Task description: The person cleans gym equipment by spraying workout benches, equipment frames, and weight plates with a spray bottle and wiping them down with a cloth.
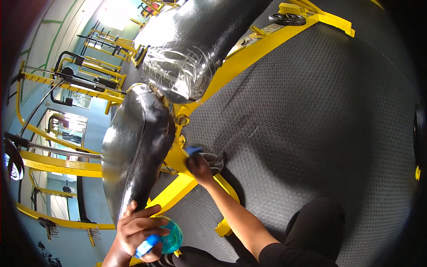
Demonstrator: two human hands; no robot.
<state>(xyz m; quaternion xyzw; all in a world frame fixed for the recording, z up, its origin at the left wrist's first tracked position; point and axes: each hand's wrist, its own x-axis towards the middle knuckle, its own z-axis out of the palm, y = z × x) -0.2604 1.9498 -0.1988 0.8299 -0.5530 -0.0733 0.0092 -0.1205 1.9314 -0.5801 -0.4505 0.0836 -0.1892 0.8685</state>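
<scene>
My left hand (141,230), at the lower left, is wrapped around a clear bottle (172,235) of blue-green liquid with a blue top. It is beside the lower end of a black padded gym bench cushion (140,143). My right hand (200,168) is blurred and grips a blue and dark cloth (193,152) against or close to the yellow metal frame (176,160) of the bench. Just beyond that hand lies a grey and black object (215,161), partly hidden. A second black cushion (193,43), with clear wrap around its end, is at the top.
Dark studded rubber flooring (283,110) spreads right of the bench. A yellow frame foot (223,228) stands near my right forearm. A weight plate (287,19) is by the far frame end. A barbell rack (63,163) and other yellow gym machines are at the left.
</scene>
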